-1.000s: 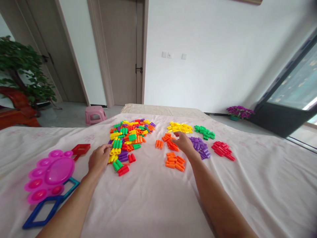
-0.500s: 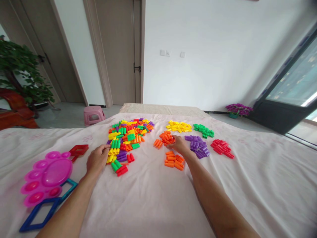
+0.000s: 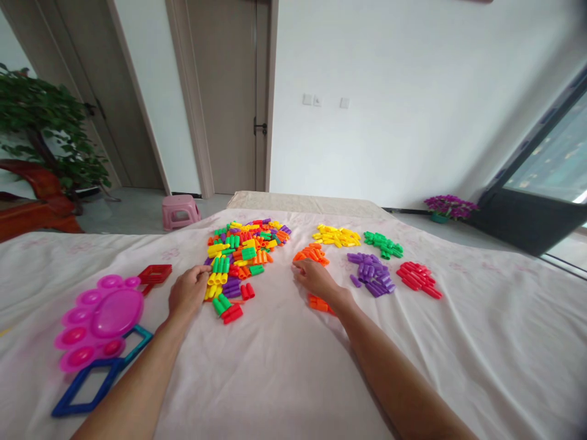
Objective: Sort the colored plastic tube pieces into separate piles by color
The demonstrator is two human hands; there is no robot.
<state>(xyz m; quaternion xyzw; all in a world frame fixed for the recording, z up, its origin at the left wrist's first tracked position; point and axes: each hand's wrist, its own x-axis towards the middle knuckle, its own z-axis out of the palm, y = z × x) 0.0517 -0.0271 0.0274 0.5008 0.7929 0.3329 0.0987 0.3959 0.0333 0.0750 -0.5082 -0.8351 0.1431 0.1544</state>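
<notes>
My left hand [image 3: 189, 292] rests at the near left edge of a mixed pile of bullet-shaped plastic blocks [image 3: 247, 253]. Its fingers are curled together beside joined green and yellow blocks [image 3: 219, 270]; whatever may lie between the fingertips is hidden. Palm down, my right hand [image 3: 317, 282] closes around the near side of the orange blocks [image 3: 312, 252], its fingers bent and drawn together. Part of the orange group is covered by this hand. More orange blocks [image 3: 320, 304] show below the wrist.
Sorted groups of yellow blocks [image 3: 336, 236], green blocks [image 3: 384, 245], purple blocks [image 3: 372, 274] and red blocks [image 3: 418, 278] lie on the right. A pink paw-shaped toy [image 3: 112, 315], a blue square frame [image 3: 89, 386] and a red frame [image 3: 156, 275] lie left on the pale tablecloth [image 3: 266, 379].
My right hand has moved left and now covers the area where small separate orange blocks lay. One purple block now shows apart from its group. My left hand stays at the pile's edge.
</notes>
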